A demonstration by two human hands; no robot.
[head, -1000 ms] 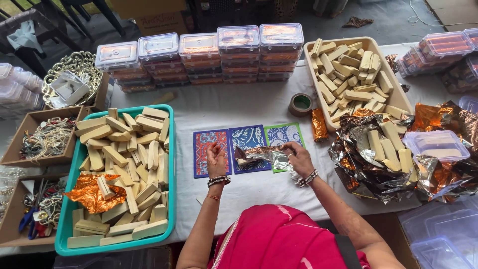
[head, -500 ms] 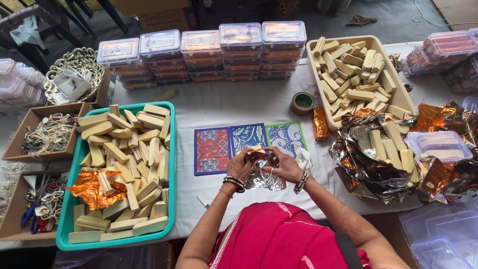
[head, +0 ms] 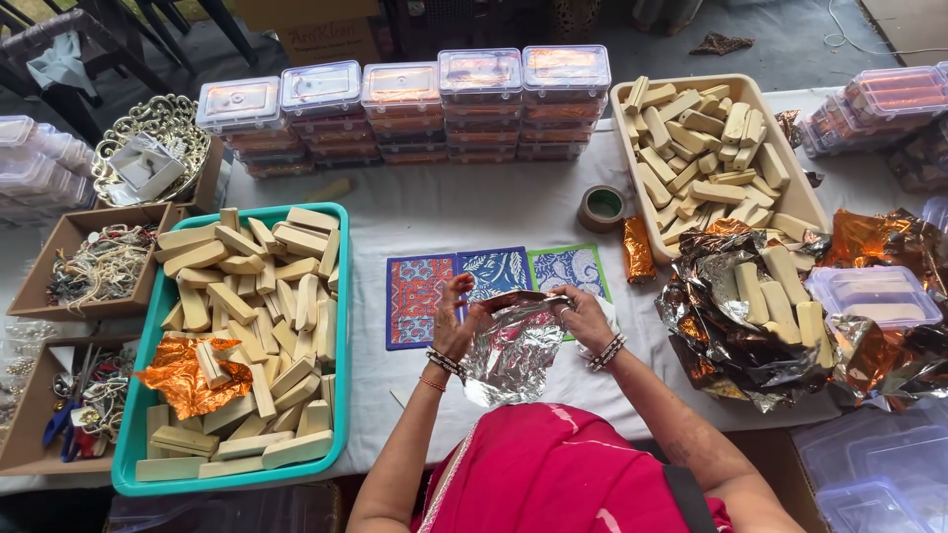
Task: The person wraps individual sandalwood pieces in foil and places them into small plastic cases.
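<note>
White cloth covers the table (head: 474,212); at its near edge the left hand (head: 456,324) and right hand (head: 583,318) pinch a silver foil sheet (head: 512,350), perhaps around something, before three patterned cards (head: 494,281).

I am seeing the silver foil sheet (head: 513,350) covering whatever the left hand (head: 456,321) and right hand (head: 585,316) are pinching; its contents are hidden. The frame edge is cutting off the clear lidded boxes (head: 889,94) at right and the brown tray (head: 39,415) at left. The tray's small tools are too small to identify.
</note>
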